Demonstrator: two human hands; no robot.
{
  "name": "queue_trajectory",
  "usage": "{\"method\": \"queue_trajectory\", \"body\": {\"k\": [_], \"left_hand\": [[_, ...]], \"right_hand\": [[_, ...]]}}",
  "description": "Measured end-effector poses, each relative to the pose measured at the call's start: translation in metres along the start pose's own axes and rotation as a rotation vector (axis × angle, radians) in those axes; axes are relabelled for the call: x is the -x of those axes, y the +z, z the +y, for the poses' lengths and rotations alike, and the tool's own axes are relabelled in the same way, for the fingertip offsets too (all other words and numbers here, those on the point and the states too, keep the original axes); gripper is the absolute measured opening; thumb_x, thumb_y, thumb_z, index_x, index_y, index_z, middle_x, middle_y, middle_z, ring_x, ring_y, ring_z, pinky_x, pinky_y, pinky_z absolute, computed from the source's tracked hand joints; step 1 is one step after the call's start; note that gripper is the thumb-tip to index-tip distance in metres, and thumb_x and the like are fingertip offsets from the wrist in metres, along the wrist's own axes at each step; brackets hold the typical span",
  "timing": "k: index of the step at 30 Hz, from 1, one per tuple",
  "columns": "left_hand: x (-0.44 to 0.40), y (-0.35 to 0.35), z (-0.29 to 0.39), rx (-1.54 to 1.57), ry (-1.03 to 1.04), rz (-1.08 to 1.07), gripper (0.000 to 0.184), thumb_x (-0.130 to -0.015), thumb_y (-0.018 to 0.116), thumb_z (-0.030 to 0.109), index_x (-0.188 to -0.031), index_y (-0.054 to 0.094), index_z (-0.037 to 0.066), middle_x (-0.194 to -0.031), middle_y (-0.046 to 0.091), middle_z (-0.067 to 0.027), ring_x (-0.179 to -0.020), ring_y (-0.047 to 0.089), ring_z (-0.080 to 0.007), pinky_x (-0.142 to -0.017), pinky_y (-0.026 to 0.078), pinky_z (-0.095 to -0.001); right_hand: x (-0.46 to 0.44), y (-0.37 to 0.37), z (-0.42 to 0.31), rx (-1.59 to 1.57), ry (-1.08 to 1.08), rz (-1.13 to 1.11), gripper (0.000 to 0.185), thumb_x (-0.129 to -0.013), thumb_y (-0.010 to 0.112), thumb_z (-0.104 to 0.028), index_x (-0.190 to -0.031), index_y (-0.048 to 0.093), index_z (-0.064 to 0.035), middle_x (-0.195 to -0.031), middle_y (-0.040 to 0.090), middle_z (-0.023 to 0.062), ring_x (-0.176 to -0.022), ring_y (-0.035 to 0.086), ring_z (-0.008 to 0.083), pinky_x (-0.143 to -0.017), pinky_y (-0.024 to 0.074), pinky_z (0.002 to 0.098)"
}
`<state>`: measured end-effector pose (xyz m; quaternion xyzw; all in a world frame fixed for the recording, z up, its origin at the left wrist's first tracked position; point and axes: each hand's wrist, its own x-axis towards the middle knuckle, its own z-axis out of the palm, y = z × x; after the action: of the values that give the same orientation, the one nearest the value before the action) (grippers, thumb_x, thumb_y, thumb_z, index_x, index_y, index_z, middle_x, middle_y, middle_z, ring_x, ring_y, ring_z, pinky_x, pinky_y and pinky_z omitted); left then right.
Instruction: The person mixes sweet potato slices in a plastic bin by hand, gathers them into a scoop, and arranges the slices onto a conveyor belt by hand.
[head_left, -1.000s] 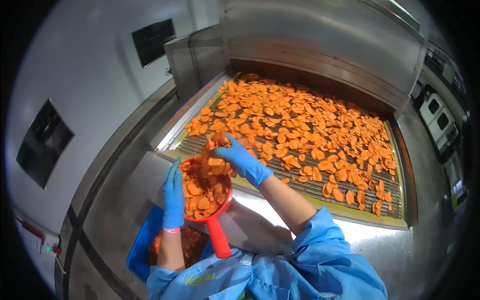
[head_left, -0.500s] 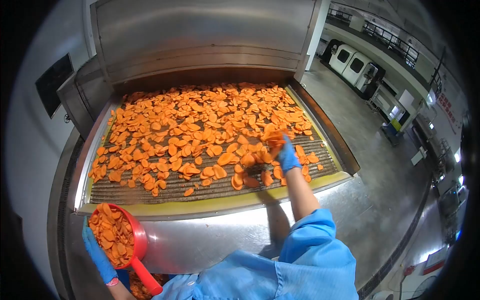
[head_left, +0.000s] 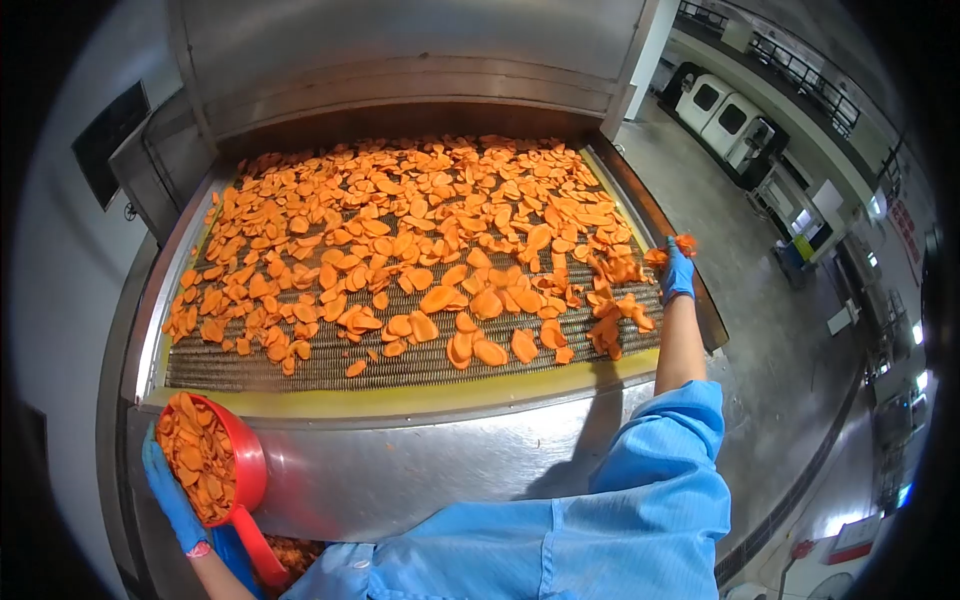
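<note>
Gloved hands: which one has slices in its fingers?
The right hand, beside the belt's right rail, with orange slices at its fingers. The left hand instead lies along the outside of the red scoop.

My feed bows straight edges and blackens the corners; soft glare brightens the flat silver metal ledge [head_left: 420, 465], where the blue-sleeved right arm [head_left: 660, 450] casts a dark shadow.

One left hand [head_left: 172, 494], one right hand [head_left: 678, 272]; one red scoop [head_left: 251, 468] against the left, one blue bin [head_left: 232, 556] below it. Ahead of both: one mesh belt [head_left: 412, 373], orange slices [head_left: 487, 304] too many to count.
</note>
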<state>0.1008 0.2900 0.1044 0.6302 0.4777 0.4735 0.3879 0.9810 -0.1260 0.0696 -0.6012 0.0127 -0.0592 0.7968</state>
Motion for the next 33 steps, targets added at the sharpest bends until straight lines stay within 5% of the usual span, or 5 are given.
{"method": "queue_trajectory", "body": {"k": [6, 14, 22, 27, 33], "left_hand": [[-0.006, -0.008, -0.012, -0.036, 0.074, -0.034, 0.043, -0.102, 0.042, 0.025, -0.135, 0.047, -0.002, -0.136, 0.05, -0.0132, -0.122, 0.049, -0.0227, -0.106, 0.037, -0.0335], [-0.004, -0.003, -0.008, 0.144, -0.009, -0.032, 0.042, -0.101, 0.042, 0.025, -0.133, 0.049, -0.002, -0.133, 0.052, -0.0118, -0.12, 0.05, -0.0218, -0.105, 0.038, -0.0341], [-0.013, -0.015, -0.025, -0.002, 0.064, -0.05, 0.041, -0.101, 0.042, 0.023, -0.133, 0.049, -0.002, -0.134, 0.051, -0.0122, -0.124, 0.048, -0.0229, -0.108, 0.035, -0.0347], [-0.005, -0.011, -0.014, -0.001, 0.054, -0.036, 0.041, -0.102, 0.042, 0.023, -0.133, 0.049, -0.002, -0.136, 0.05, -0.0124, -0.123, 0.048, -0.0224, -0.107, 0.035, -0.0339], [-0.006, -0.012, -0.019, 0.024, 0.034, -0.014, 0.041, -0.101, 0.043, 0.024, -0.134, 0.048, -0.002, -0.134, 0.051, -0.0123, -0.121, 0.049, -0.022, -0.106, 0.036, -0.0332]], "right_hand": [[-0.01, -0.024, -0.031, 0.004, 0.246, -0.104, 0.023, -0.079, 0.051, 0.002, -0.101, 0.056, -0.0038, -0.072, 0.057, 0.0078, -0.055, 0.056, 0.0222, -0.053, 0.0529, 0.0343], [0.02, -0.093, -0.024, 0.559, -0.026, -0.102, 0.013, -0.088, 0.057, -0.015, -0.096, 0.065, -0.0075, -0.072, 0.063, 0.0026, -0.054, 0.059, 0.0157, -0.047, 0.0446, 0.0303], [0.037, -0.112, -0.026, 0.407, -0.061, -0.089, 0.061, -0.069, 0.041, 0.02, -0.121, 0.06, -0.0058, -0.097, 0.067, 0.0107, -0.074, 0.066, 0.0221, -0.054, 0.0538, 0.0337], [0.05, -0.118, -0.021, 0.737, -0.287, -0.036, 0.03, -0.086, 0.072, -0.026, -0.104, 0.069, -0.0031, -0.091, 0.07, 0.008, -0.079, 0.064, 0.0157, -0.074, 0.05, 0.0274], [0.074, -0.101, -0.04, 0.906, 0.044, -0.216, 0.025, -0.088, 0.064, -0.023, -0.105, 0.07, -0.0063, -0.087, 0.069, 0.0048, -0.067, 0.062, 0.0142, -0.06, 0.0491, 0.028]]}}
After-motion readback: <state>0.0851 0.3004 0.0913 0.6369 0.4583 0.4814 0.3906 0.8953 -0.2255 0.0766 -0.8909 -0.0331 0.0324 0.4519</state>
